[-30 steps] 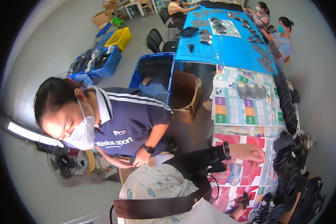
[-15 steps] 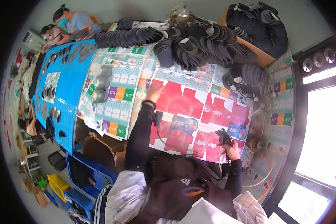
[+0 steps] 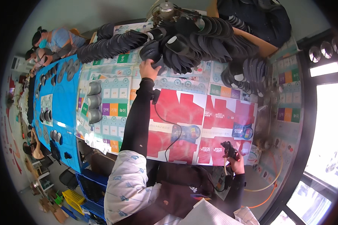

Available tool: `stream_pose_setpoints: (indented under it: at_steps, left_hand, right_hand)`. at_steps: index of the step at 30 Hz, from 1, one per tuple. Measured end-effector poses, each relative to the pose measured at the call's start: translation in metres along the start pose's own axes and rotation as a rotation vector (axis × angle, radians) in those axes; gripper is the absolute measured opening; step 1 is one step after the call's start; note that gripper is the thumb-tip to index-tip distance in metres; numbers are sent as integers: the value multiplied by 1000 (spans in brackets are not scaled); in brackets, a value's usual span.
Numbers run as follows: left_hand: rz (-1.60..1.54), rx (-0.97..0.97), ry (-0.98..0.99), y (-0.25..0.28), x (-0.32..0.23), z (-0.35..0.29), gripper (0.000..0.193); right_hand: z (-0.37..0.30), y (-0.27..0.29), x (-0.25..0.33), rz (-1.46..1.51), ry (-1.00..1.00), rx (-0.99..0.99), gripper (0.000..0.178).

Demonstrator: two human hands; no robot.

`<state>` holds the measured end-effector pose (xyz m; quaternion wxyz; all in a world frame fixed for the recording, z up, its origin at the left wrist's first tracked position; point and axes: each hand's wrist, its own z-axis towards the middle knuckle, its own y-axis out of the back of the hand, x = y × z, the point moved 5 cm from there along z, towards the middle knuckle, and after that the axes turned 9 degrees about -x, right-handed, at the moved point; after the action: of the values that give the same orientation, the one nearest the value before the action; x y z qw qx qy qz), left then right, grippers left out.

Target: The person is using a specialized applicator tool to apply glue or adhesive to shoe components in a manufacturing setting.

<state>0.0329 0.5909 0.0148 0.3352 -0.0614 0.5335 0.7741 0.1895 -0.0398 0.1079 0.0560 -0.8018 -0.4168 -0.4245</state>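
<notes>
My left hand [image 3: 149, 70] reaches to the far side of the table, its fingers at the lower edge of a dark curved, cup-like piece [image 3: 151, 50] and closed on it. The piece lies at the front of a large heap of similar dark curved pieces [image 3: 199, 41]. In my right hand [image 3: 236, 164] is a small dark spray gun [image 3: 230, 150] with a pale hose, held over the near right part of the red printed sheets [image 3: 176, 103]. These sheets lie flat in front of me.
Three grey curved pieces [image 3: 95, 101] lie on printed sheets to the left. Beyond them is a blue table [image 3: 65, 97] with flat grey pieces, where other people [image 3: 60, 39] sit. A metal pot [image 3: 166, 9] and a cardboard box [image 3: 259, 41] stand at the back. Blue crates [image 3: 92, 187] are below left.
My left hand has moved from the red sheets up to the dark pieces at the back. My right hand with the spray gun has come slightly nearer. The view has shifted.
</notes>
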Motion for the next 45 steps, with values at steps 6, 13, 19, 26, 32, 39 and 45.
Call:
stream_pose_setpoints:
  at_steps: [6, 13, 19, 26, 32, 39, 45]
  left_hand:
    - [-264, 150, -36, 79, -48, -14, 37]
    - [336, 671, -143, 136, -71, -263, 24]
    - [-93, 1104, 354, 112, -56, -387, 43]
    - [309, 308, -51, 145, -16, -391, 50]
    - [-67, 285, 380, 171, 4, -396, 32]
    - [208, 299, 435, 312, 87, -418, 33]
    - [50, 271, 473, 324, 96, -430, 29]
  right_hand:
    - [1, -2, 7, 129, 104, -29, 48]
    - [11, -6, 23, -7, 200, 69, 43]
    - [-6, -5, 27, -70, 263, 89, 45]
    - [-29, -2, 6, -127, 250, 155, 44]
    - [-44, -26, 17, -105, 234, 212, 42]
    - [-41, -57, 34, -402, 373, 210, 40]
    - [-33, -102, 33, -479, 369, 319, 46]
